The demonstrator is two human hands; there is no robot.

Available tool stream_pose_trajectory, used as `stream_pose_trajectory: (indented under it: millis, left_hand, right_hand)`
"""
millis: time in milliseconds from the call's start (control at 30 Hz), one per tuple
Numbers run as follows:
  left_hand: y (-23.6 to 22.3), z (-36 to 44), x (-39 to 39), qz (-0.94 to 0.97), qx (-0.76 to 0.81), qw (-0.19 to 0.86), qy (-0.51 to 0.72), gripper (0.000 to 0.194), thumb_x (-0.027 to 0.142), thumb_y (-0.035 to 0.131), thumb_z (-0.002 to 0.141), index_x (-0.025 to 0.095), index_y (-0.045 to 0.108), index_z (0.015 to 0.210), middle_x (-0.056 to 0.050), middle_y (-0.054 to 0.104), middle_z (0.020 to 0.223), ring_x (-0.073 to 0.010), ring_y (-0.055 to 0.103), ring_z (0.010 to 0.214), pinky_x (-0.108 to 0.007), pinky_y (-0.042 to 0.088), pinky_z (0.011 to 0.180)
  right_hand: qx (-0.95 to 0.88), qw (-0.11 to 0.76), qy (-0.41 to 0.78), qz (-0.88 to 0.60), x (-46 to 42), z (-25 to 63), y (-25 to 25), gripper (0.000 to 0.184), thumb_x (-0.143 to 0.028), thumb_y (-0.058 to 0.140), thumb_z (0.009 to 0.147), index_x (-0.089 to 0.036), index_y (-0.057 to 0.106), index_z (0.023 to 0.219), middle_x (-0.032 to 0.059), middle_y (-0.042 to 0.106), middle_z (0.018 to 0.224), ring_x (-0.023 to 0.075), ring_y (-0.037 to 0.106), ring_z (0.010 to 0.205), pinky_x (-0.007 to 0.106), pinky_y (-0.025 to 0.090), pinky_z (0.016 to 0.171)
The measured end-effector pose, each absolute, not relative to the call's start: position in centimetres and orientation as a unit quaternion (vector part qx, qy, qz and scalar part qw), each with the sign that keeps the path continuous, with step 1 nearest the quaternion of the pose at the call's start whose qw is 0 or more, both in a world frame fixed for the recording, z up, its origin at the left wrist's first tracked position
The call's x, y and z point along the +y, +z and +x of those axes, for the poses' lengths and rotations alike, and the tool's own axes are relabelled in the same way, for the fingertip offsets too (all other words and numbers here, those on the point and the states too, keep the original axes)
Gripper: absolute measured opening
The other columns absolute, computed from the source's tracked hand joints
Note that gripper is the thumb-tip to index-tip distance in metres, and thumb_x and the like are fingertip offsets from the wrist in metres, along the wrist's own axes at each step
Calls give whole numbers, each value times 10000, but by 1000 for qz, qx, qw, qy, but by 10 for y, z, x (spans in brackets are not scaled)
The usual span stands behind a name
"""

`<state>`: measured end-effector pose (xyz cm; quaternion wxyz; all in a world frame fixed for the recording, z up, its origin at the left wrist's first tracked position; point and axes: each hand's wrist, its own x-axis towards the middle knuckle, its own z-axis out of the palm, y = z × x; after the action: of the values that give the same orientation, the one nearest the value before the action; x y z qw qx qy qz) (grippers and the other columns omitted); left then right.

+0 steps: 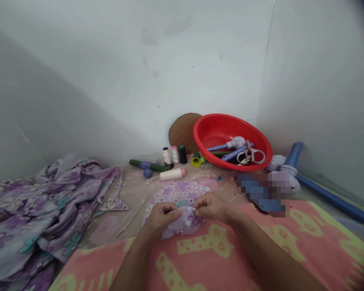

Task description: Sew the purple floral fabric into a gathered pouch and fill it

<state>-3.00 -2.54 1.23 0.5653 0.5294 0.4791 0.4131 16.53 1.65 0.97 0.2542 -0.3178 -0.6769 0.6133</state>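
Observation:
A piece of purple floral fabric [178,192] lies in front of me, its near part gathered up between both hands. My left hand [162,218] pinches the cloth at its left side, thumb pressed along the top. From the right, my right hand [210,207] pinches the same fabric with thumb and fingertips close together. Whether a needle or thread sits in those fingertips is too small to make out. The raised part of the cloth shows its paler side and hangs over a pink and yellow patterned blanket [197,264].
Thread spools [175,154] stand by the wall, with a white spool [171,174] lying before them. A red basin [230,121] holds scissors [251,155] and wrapped sticks. Crumpled floral fabric [45,218] heaps at left. A blurred dark object [261,194] lies right, near blue rods [333,196].

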Motion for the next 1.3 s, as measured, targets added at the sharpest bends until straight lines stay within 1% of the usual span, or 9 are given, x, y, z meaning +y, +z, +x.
stream_pose_trajectory:
  millis: [133,233,367,467,633,800,1000,1200,1300]
  left_hand:
    - [15,-26,-26,578,496,512,397,247,352,659,581,119,590,540,47,455,459,-57,370,434,-170,256,409]
    - [15,-23,-26,607,483,502,383,236,335,658,584,108,603,550,42,457,468,-60,369,457,-173,267,436]
    - [15,-22,-27,599,479,515,384,234,332,661,584,108,605,548,43,452,471,-57,362,458,-172,265,440]
    - [14,-23,-27,583,470,539,384,254,358,659,582,112,605,548,40,460,470,-56,364,443,-173,254,422]
    - [16,-28,-28,555,460,575,388,283,384,672,557,115,591,531,35,481,454,-61,387,419,-178,261,407]
    - [16,-33,-28,515,488,589,386,297,393,686,530,118,574,526,34,497,439,-62,393,390,-180,256,383]
    - [15,-33,-27,517,482,596,380,291,385,693,524,122,566,510,40,489,422,-56,385,381,-176,257,377]
    - [20,-31,-30,516,491,584,389,282,377,699,518,122,580,518,39,493,435,-58,390,394,-174,262,378]
    - [20,-30,-30,523,498,574,386,285,384,696,521,120,588,531,40,491,440,-58,389,396,-172,264,379]
  right_hand:
    - [-690,266,592,-320,19,161,0,141,-200,537,631,-106,633,674,-37,474,503,47,359,445,165,264,425]
    - [-692,277,584,-322,18,156,-2,125,-210,538,638,-104,602,648,-45,441,494,42,332,438,163,233,410]
    - [-677,283,600,-318,14,154,1,127,-214,535,649,-102,588,675,-56,405,477,37,304,422,163,205,396]
    - [-667,272,632,-286,13,155,5,142,-206,530,655,-97,609,703,-54,409,482,32,302,425,160,204,403]
    - [-623,268,679,-281,12,159,11,131,-180,550,616,-98,625,685,-57,438,437,28,319,373,157,217,370]
    - [-594,244,712,-285,15,165,9,104,-164,561,584,-94,609,643,-68,418,385,20,275,309,157,171,320]
    - [-582,217,743,-249,18,167,5,128,-162,576,583,-84,624,672,-70,413,389,10,246,315,157,131,323]
    - [-558,214,767,-233,17,169,6,167,-195,600,596,-89,631,722,-67,433,436,3,225,318,161,119,322]
    - [-553,216,768,-242,16,168,7,169,-193,607,584,-86,632,712,-62,451,443,-1,229,314,161,117,320]
